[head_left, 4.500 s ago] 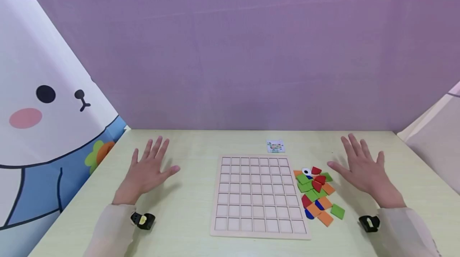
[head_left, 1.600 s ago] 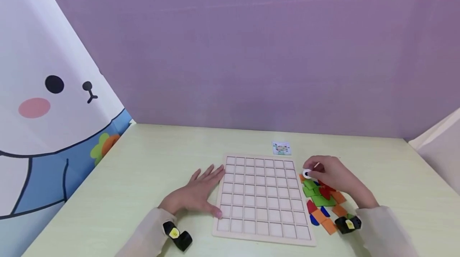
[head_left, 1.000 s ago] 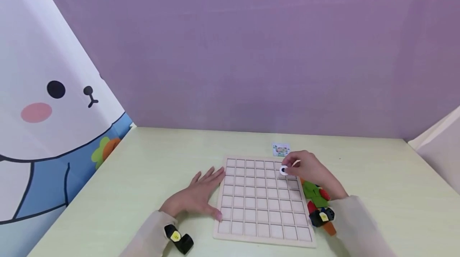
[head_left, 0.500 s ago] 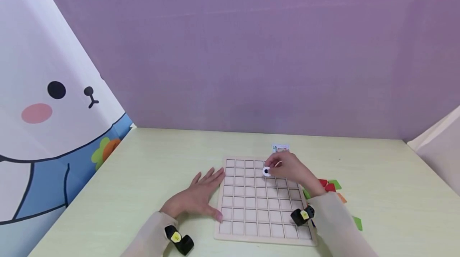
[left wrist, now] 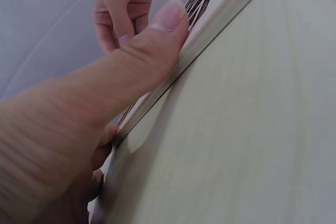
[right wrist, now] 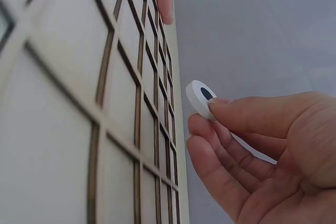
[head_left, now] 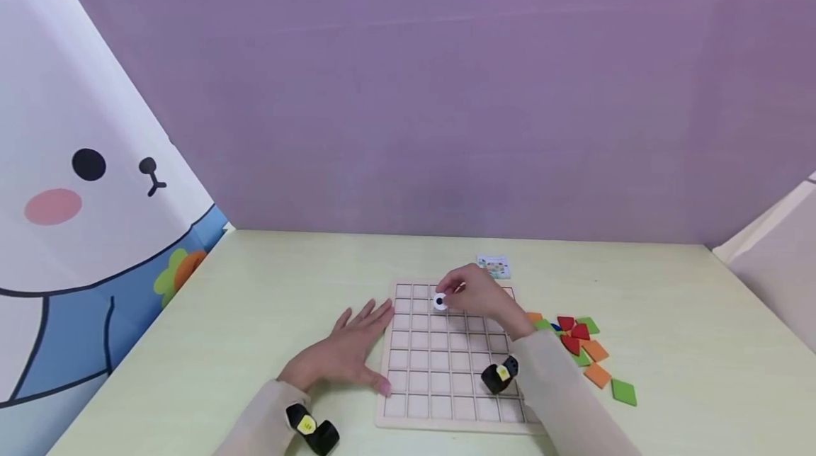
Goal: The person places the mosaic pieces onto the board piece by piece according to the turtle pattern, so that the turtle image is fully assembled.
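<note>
Between thumb and fingers, my right hand (head_left: 477,294) pinches a white round eye piece (head_left: 439,301) with a dark pupil. It hovers over the upper left part of the wooden grid board (head_left: 440,428). In the right wrist view the eye piece (right wrist: 200,99) is tilted and apart from the board's grid. My left hand (head_left: 347,353) lies with fingers spread along the board's left edge, thumb and fingertips touching the rim. The left wrist view shows its thumb (left wrist: 170,19) resting on that edge. My right forearm hides the board's lower right part.
Right of the board lies a loose pile of flat pieces: red ones (head_left: 571,344), orange ones (head_left: 598,374) and green ones (head_left: 623,392), partly covered by my right sleeve. A small picture card (head_left: 494,266) lies beyond the board. A purple cloth wall (head_left: 446,102) closes off the table's back.
My right hand has picked the eye piece from the pile and carried it leftward across the board. My left hand came from the far left to the board's left edge and has stayed there.
</note>
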Demonstrator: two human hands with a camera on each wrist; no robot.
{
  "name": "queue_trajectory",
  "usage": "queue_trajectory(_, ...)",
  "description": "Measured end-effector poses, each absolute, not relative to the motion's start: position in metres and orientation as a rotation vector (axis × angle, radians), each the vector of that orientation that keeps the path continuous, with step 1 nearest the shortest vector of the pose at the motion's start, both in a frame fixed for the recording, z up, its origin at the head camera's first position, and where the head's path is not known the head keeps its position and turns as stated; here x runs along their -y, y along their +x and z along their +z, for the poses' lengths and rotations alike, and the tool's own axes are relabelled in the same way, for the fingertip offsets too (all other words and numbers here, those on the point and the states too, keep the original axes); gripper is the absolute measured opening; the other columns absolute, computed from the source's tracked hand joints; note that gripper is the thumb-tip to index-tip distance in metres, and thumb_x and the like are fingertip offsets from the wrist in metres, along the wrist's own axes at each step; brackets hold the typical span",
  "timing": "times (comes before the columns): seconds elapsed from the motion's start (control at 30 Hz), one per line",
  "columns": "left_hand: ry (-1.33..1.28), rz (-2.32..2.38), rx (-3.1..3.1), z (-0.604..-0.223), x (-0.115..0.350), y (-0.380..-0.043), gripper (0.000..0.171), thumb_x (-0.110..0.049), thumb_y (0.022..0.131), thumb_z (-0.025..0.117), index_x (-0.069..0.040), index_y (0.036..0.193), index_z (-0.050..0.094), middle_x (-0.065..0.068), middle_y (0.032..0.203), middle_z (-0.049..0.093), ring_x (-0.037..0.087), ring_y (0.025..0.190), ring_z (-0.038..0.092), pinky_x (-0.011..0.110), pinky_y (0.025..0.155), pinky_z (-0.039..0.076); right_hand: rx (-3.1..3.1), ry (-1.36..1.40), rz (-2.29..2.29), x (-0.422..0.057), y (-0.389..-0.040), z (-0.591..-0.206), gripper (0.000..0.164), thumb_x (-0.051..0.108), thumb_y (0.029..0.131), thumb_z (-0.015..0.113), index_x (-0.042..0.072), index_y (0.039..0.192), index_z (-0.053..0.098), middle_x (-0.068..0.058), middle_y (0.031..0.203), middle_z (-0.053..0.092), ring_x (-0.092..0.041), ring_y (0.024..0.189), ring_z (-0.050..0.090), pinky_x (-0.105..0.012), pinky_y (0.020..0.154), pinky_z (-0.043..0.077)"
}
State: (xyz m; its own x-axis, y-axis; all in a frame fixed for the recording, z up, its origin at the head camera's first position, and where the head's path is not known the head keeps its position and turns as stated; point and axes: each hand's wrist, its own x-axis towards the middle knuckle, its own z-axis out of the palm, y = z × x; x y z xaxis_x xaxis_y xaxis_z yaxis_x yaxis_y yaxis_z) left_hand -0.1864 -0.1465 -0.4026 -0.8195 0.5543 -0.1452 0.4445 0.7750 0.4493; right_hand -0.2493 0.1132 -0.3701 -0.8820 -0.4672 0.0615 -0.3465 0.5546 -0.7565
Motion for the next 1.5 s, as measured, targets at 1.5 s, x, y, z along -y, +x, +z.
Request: queue_trajectory(1.5,0.818,0.577,-2.688,-0.404,0.149,-0.188,0.122,-0.065,0.066,0.073,-0.006,0.153,0.01,0.008,0.161,0.005,0.034,0.148,-0.001,0.061,0.115,-0.002,-2.684,-0.511,-1.236,-0.042,-0.253,-0.377,0.01,-0.001,0.081,0.069,0.003,0.089,0.073,-0.003,0.075,0.065,-0.012,0.065,0.053,-0.02,0.059,0.045)
